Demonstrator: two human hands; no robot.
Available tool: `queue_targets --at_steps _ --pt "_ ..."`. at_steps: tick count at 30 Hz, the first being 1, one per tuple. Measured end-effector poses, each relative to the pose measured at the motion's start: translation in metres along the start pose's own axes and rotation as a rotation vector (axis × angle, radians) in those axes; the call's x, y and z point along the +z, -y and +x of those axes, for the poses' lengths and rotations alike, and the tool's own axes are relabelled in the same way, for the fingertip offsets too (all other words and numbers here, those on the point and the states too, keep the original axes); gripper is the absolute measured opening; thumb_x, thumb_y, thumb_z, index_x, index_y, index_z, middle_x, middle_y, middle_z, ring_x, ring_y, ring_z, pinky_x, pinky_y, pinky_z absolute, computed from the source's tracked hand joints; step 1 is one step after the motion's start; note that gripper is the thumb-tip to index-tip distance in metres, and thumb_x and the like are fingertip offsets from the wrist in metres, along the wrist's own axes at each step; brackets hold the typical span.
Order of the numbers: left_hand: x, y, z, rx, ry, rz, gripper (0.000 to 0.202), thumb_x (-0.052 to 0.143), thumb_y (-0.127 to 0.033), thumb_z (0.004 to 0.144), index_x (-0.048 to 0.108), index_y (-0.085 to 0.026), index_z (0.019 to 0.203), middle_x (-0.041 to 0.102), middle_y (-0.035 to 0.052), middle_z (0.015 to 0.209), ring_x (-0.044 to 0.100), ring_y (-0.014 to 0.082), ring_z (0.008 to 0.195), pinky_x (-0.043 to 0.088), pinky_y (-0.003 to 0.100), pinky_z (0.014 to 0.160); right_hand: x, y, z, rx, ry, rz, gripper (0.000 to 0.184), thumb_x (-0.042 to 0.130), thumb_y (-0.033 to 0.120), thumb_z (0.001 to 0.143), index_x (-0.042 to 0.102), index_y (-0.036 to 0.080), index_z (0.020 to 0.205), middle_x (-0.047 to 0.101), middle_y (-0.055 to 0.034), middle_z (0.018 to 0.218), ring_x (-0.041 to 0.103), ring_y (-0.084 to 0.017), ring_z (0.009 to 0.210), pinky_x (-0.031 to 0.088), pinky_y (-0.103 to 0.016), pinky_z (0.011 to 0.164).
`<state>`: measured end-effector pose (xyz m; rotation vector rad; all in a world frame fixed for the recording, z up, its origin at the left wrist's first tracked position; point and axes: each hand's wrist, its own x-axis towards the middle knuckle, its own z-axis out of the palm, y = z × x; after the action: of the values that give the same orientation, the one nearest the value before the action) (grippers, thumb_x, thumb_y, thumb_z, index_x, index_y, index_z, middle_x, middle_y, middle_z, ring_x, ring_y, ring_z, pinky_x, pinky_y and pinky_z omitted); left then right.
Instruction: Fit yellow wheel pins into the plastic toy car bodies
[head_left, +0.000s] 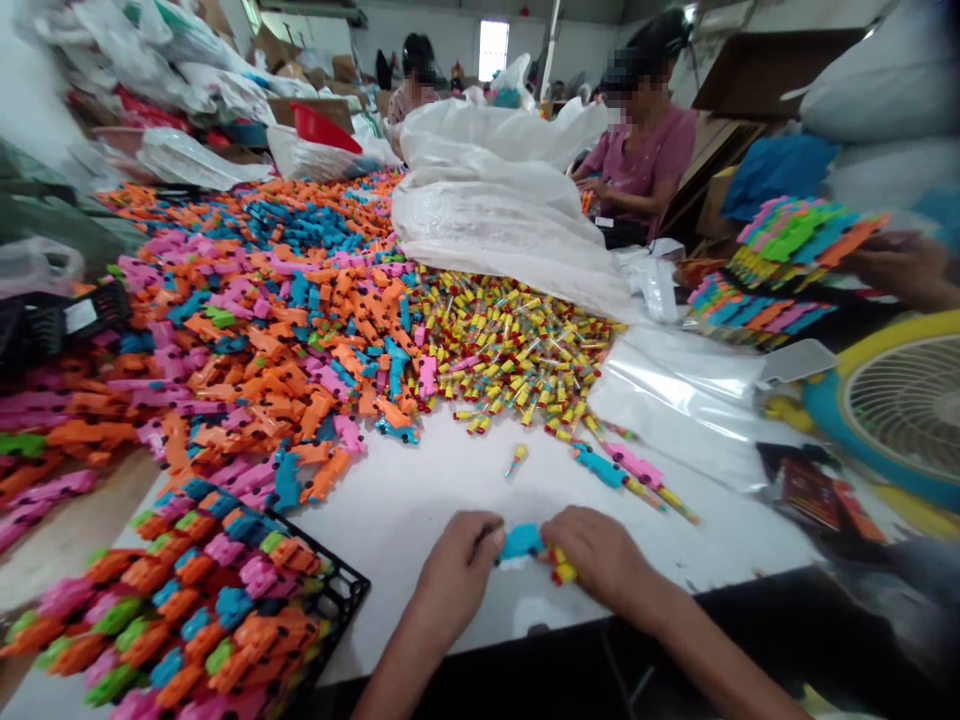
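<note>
My left hand (pixel 463 558) pinches one end of a blue toy car (pixel 519 541) just above the white tabletop (pixel 420 490). Closed at the car's other end, my right hand (pixel 596 555) holds a small yellow-capped tube (pixel 559 566) against or close to it; the exact join is hidden by the fingers. Beyond my hands lies a loose yellow-capped tube (pixel 516 460). To its right, a blue car (pixel 600 466) and a pink car (pixel 636 464) lie side by side, each with a tube sticking out of its end.
A black tray (pixel 349 580) packed with toy cars stands at lower left. Heaped cars (pixel 285 350) and yellow-capped tubes (pixel 517 345) cover the far table, beside a big white sack (pixel 495 200). At right are a fan (pixel 900 400), stacked cars (pixel 795 235) and a person's arm. Two people sit behind.
</note>
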<state>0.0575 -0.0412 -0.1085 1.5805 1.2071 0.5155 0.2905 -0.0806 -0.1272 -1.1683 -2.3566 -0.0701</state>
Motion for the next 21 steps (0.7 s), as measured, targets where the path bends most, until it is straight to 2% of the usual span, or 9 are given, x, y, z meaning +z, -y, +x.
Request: queue_targets --at_steps 3,5,6,8,11,13,16,18,21 --pt "-0.018 0.002 0.025 0.179 -0.386 0.222 0.042 0.046 -0.039 0.089 0.055 -0.019 0.125 0.052 0.0153 0.132 0.052 0.0260 0.121 0.046 0.043 0.097 -0.011 -0.037 -0.012 0.244 -0.103 -0.165 0.030 0.050 0.017 0.089 0.059 0.019 0.117 0.065 -0.0135 0.108 0.056 -0.029 0.099 0.044 -0.044 0.085" --pt "-0.032 0.000 0.050 0.144 -0.604 0.416 0.047 0.048 -0.035 0.089 0.050 -0.017 0.132 0.039 0.0195 0.146 0.035 0.0336 0.136 0.035 0.055 0.106 -0.008 -0.050 -0.009 0.383 -0.108 -0.251 0.042 0.051 0.014 0.086 0.056 0.020 0.127 0.058 -0.0153 0.124 0.050 -0.033 0.112 0.041 -0.051 0.092" --pt "-0.038 -0.001 0.062 0.087 -0.652 0.514 0.050 0.049 -0.033 0.089 0.046 -0.016 0.136 0.031 0.0206 0.152 0.026 0.0371 0.141 0.031 0.059 0.106 -0.004 -0.051 -0.003 0.410 -0.108 -0.262 0.046 0.049 0.010 0.084 0.054 0.019 0.129 0.056 -0.0157 0.128 0.049 -0.033 0.115 0.040 -0.052 0.094" --pt "-0.046 -0.004 0.082 -0.031 -0.640 0.672 0.052 0.052 -0.030 0.088 0.045 -0.014 0.137 0.027 0.0208 0.154 0.019 0.0406 0.143 0.028 0.063 0.107 0.012 -0.044 0.013 0.401 -0.088 -0.232 0.052 0.048 0.003 0.080 0.054 0.018 0.130 0.055 -0.0165 0.126 0.048 -0.032 0.116 0.041 -0.050 0.095" --pt "-0.043 0.000 0.084 -0.097 -0.562 0.771 0.049 0.052 -0.025 0.088 0.049 -0.009 0.133 0.034 0.0201 0.151 0.030 0.0411 0.138 0.032 0.059 0.106 0.037 -0.028 0.038 0.357 -0.006 -0.169 0.050 0.054 0.004 0.079 0.057 0.017 0.126 0.058 -0.0164 0.121 0.050 -0.032 0.111 0.043 -0.048 0.091" --pt "-0.035 0.009 0.067 -0.029 -0.540 0.806 0.044 0.049 -0.022 0.089 0.052 -0.007 0.130 0.040 0.0200 0.148 0.039 0.0392 0.133 0.037 0.054 0.103 0.047 -0.022 0.046 0.331 0.031 -0.116 0.043 0.060 0.008 0.080 0.059 0.018 0.122 0.059 -0.0157 0.121 0.050 -0.032 0.111 0.042 -0.049 0.092" --pt "-0.024 0.025 0.031 0.157 -0.515 0.852 0.038 0.043 -0.018 0.090 0.056 -0.013 0.126 0.049 0.0172 0.142 0.047 0.0339 0.126 0.043 0.050 0.096 0.048 -0.022 0.043 0.284 0.016 -0.022 0.034 0.058 0.012 0.084 0.061 0.018 0.117 0.060 -0.0141 0.124 0.048 -0.030 0.115 0.039 -0.050 0.095" --pt "-0.023 0.031 0.013 0.249 -0.519 0.840 0.043 0.038 -0.011 0.090 0.053 -0.017 0.130 0.053 0.0159 0.139 0.053 0.0286 0.120 0.044 0.045 0.091 0.043 -0.025 0.038 0.259 -0.016 0.028 0.035 0.050 0.008 0.085 0.061 0.019 0.117 0.060 -0.0129 0.126 0.047 -0.029 0.117 0.038 -0.049 0.096" --pt "-0.029 0.032 0.007 0.259 -0.555 0.868 0.058 0.034 -0.001 0.084 0.047 -0.022 0.136 0.051 0.0149 0.140 0.055 0.0258 0.112 0.043 0.042 0.087 0.035 -0.026 0.035 0.325 -0.065 0.039 0.042 0.043 0.001 0.082 0.061 0.018 0.116 0.063 -0.0130 0.119 0.052 -0.027 0.111 0.041 -0.046 0.093"
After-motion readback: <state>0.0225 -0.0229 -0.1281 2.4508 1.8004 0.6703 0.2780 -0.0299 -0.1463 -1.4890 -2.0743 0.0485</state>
